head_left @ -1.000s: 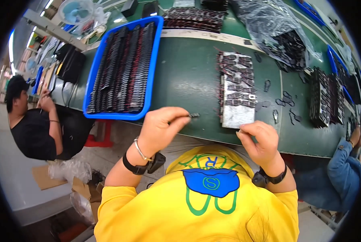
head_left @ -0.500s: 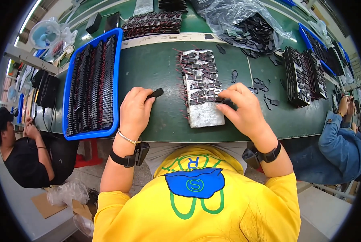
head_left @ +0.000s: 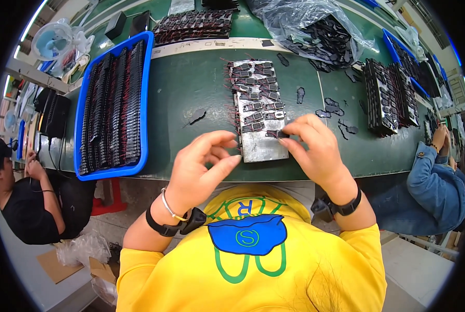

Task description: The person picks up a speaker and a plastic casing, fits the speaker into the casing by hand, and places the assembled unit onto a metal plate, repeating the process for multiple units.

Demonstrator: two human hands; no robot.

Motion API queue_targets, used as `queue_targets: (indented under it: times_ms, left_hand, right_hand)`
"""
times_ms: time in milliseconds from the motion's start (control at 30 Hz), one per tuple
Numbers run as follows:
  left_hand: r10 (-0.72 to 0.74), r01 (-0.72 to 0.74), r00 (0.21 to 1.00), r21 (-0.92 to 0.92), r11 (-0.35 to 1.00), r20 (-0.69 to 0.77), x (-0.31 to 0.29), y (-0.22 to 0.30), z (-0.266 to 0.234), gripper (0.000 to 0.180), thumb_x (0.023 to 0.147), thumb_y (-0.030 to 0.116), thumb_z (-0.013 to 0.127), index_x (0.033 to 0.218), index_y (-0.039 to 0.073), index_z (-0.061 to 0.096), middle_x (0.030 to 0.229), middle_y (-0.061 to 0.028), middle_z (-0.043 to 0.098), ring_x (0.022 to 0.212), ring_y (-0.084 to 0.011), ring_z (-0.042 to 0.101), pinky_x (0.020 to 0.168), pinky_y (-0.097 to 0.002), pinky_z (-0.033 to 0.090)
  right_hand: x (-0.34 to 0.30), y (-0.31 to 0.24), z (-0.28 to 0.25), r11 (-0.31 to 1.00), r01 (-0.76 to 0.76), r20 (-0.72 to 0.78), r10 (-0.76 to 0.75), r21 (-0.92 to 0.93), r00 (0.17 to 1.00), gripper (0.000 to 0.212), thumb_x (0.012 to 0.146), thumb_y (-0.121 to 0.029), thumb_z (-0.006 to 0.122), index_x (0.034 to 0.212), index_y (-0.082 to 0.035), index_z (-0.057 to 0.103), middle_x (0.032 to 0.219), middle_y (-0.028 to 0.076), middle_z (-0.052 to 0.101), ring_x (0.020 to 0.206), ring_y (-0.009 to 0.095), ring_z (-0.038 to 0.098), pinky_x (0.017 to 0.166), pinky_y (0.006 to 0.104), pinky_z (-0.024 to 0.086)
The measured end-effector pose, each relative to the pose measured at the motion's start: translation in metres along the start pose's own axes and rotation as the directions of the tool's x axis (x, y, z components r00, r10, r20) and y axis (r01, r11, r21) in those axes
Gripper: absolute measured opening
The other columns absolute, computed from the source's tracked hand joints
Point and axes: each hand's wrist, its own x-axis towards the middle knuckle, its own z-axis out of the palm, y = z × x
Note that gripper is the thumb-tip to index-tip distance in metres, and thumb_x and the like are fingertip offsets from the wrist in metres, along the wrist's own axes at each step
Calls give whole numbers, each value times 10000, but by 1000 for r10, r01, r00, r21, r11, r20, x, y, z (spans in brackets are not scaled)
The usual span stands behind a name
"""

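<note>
So the right hand (head_left: 318,148) pinches a small black part (head_left: 283,134) at the metal plate's (head_left: 261,148) lower edge, probably seating it in the row. Left hand (head_left: 204,164) hovers beside the plate, fingers loosely apart, holding nothing; one stray part (head_left: 196,116) lies on the green bench (head_left: 191,78).

So you've got two hands up over the bench, your left hand (head_left: 204,166) and your right hand (head_left: 315,148), each with one black wrist strap. One flat grey metal plate (head_left: 263,148) sits in front of you, loaded with small black parts, too many and too small to count properly. One blue plastic tray (head_left: 145,93) on your left, one clear plastic bag (head_left: 300,21) of black pieces up top. One lone black part (head_left: 196,115) lies between tray and plate. Two other people nearby, one each side.
</note>
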Motion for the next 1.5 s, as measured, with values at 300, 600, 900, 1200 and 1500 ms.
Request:
queue_targets:
  times_ms: [300, 600, 900, 1200, 1500]
  left_hand:
    - [-320, 457, 886, -525, 718, 335, 7, -1, 20, 190, 868, 14, 628, 1050, -40, 614, 872, -91, 655, 720, -132, 649, 603, -233, 545]
    - [-393, 490, 872, -506, 710, 293, 1, 3, 20, 121, 871, 12, 627, 982, -35, 639, 836, -87, 666, 679, -116, 642, 601, -227, 546]
    - [-392, 490, 871, -447, 748, 297, -5, -6, 22, 125, 839, 16, 663, 960, -12, 657, 835, -89, 665, 692, -149, 647, 616, -246, 534]
    - [426, -447, 894, 192, 874, 141, -1, -2, 27, 207, 697, -26, 743, 885, 45, 689, 840, -103, 622, 743, -229, 611, 632, -298, 494]
    - [214, -211, 971, -36, 977, 109, -3, -11, 21, 172, 751, -10, 723, 916, 21, 682, 900, -84, 624, 756, -171, 599, 646, -265, 491]
  right_hand:
    - [-10, -35, 5, 978, 207, -33, -207, -1, 978, 320, 630, 3, 773, 915, 2, 627, 862, 134, 601, 698, 273, 583, 579, 334, 480]
    - [-16, -34, 12, 981, 178, 19, -180, 76, 984, 312, 647, -13, 766, 926, 4, 627, 826, 130, 653, 698, 283, 646, 584, 341, 513]
    - [-22, -36, 14, 990, 114, 41, -118, 82, 992, 286, 670, -22, 755, 927, -5, 629, 793, 120, 659, 690, 274, 658, 579, 339, 520]
    - [-23, -34, 12, 991, 97, 43, -102, 94, 994, 312, 660, -16, 756, 946, -2, 634, 802, 121, 665, 688, 270, 664, 585, 332, 529]
    - [-23, -33, 13, 968, 237, -48, -234, 76, 971, 268, 659, -14, 760, 909, -12, 663, 807, 111, 670, 639, 246, 656, 548, 312, 519]
